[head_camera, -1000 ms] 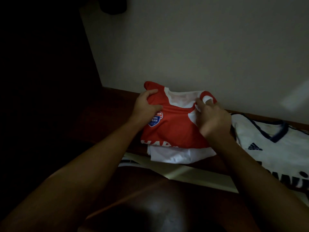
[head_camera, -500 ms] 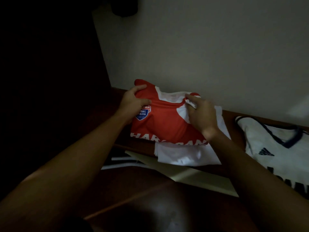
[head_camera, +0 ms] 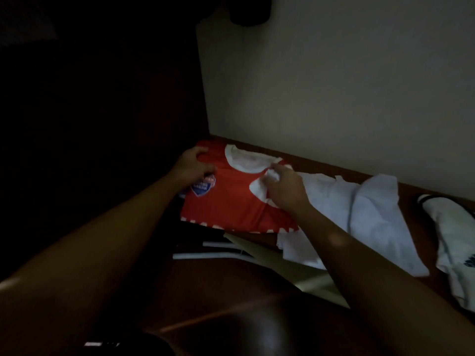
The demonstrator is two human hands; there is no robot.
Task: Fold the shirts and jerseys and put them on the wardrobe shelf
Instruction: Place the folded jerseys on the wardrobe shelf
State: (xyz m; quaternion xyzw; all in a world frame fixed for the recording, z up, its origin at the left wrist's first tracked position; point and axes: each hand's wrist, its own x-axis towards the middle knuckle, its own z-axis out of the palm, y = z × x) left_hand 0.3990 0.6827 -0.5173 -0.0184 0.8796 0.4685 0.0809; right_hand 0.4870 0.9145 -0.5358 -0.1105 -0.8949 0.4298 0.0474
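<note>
We see a folded red jersey with a white collar and a blue shield crest [head_camera: 231,196] lying on a dark brown wooden shelf [head_camera: 321,163] that runs along the foot of a pale wall [head_camera: 334,86]. It sits at the left end of the shelf, close to the dark upright on that side, which we judge is where the folded pile is meant to go.

Our left hand [head_camera: 191,167] grips the jersey's top left corner: the fingers [head_camera: 201,151] curl over the far edge while the thumb presses on the front, just above the crest. We take this hold as a way to keep the fold from springing open. Our right hand [head_camera: 282,188] pinches the white patch of cloth at the jersey's right shoulder, fingers bunched and closed on it, probably so both sides can be steered together and the packet stays square.

Just beside the jersey to the right, and partly under our right forearm, a crumpled plain white shirt [head_camera: 359,206] lies spread loosely on the shelf and hangs over its front edge; it looks unfolded. Farther right, at the frame's edge, a white jersey with dark trim [head_camera: 452,240] lies apart from it.

Below the shelf's front edge we make out pale bars [head_camera: 213,255] and a cream flat panel [head_camera: 295,273]; in this dim light we cannot tell what they are.
</note>
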